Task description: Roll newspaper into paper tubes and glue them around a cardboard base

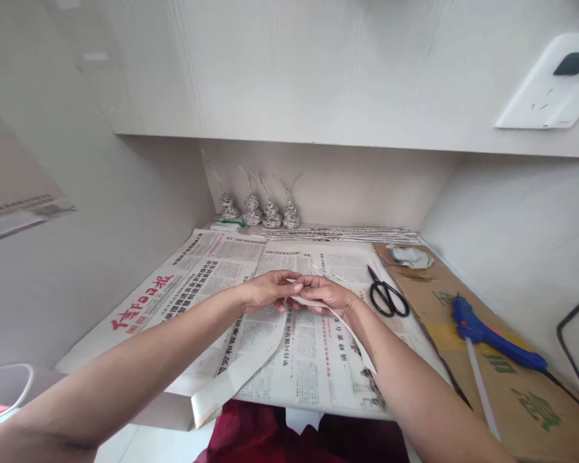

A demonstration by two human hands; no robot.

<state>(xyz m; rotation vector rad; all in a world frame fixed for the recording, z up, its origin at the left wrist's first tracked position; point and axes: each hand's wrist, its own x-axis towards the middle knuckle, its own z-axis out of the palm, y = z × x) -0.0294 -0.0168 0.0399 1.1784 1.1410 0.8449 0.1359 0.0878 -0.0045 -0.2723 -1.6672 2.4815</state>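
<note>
A white paper strip [255,363] is pinched between my two hands above the newspaper [299,347]. My left hand [270,290] closes its thumb and fingers on the strip, and one end hangs down past the table's front edge. Touching it, my right hand [325,292] is closed on the same strip; a narrower, folded-looking length curves away over the right wrist. Some fingertips are hidden under the paper. Black-handled scissors [389,297] lie on the newspaper to the right of my right hand.
Several gourd-shaped woven paper pieces [271,213] stand at the back left. Thin rolled paper sticks [342,235] lie along the back. On the right, a blue glue gun [487,334] with a white glue stick rests on cardboard [516,386]. A wall socket [550,90] holds a plug.
</note>
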